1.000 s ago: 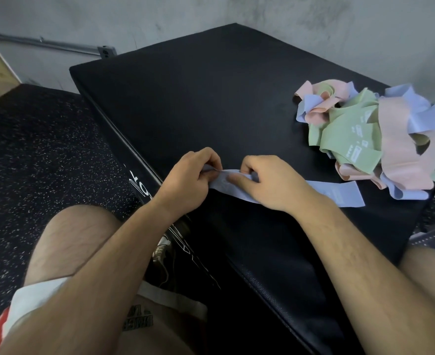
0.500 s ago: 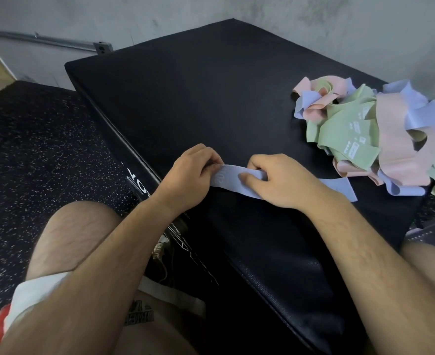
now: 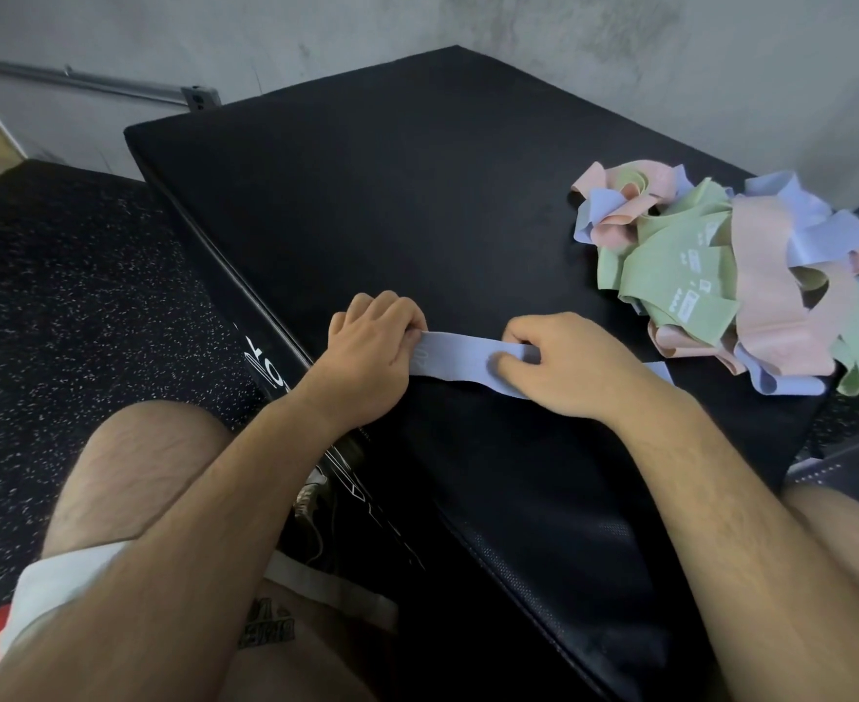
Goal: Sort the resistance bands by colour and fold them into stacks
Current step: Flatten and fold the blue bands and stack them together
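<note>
Our left hand and right hand pinch the blue band; we should square its edges, then crease

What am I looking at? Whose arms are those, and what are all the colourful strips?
There is no machine here. A person wears a camera on their head, so you look down at their own arms and knees, as if through their eyes. In front is a big black padded block. The left hand and the right hand each pinch one light blue band, a stretchy exercise strip, lying near the block's front edge. Further right lies a jumbled pile of pink, green and blue bands, not yet sorted. No folded stacks show.
</note>
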